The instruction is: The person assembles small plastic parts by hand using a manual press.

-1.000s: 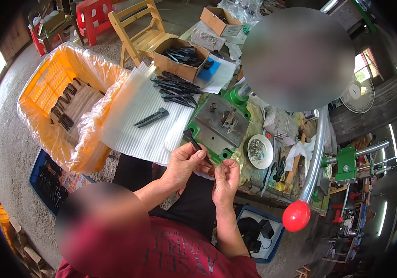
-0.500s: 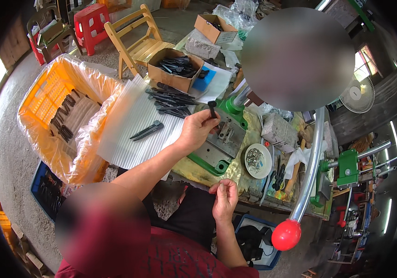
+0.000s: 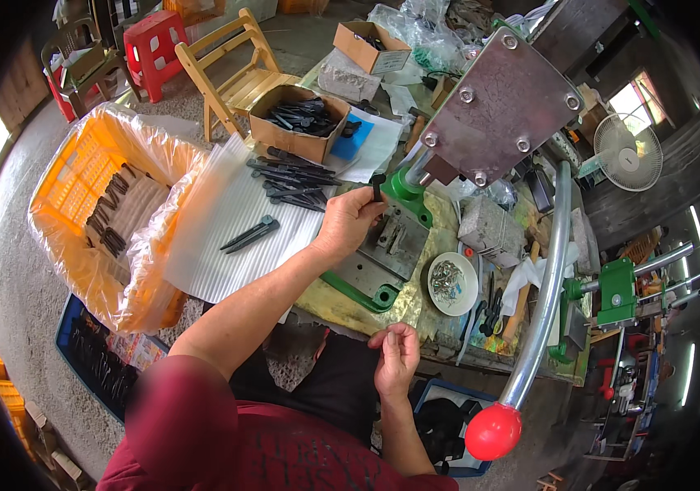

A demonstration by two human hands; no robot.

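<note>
Left hand (image 3: pixel 348 222), frame centre, fingers pinching small black plastic piece (image 3: pixel 378 185) by lower end over green press base (image 3: pixel 383 245); looks light, stiff. Right hand (image 3: pixel 397 360) fingers curled, contents unclear.

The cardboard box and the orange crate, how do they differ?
The cardboard box is brown, small and bare, and stands on the bench up by the wooden chair. The orange crate is much larger, made of plastic lattice, lined with a clear bag, and sits lower, at the person's left. In the box the black parts lie in a loose heap; in the crate they lie in rows. Both are open on top and hold dark parts.
</note>
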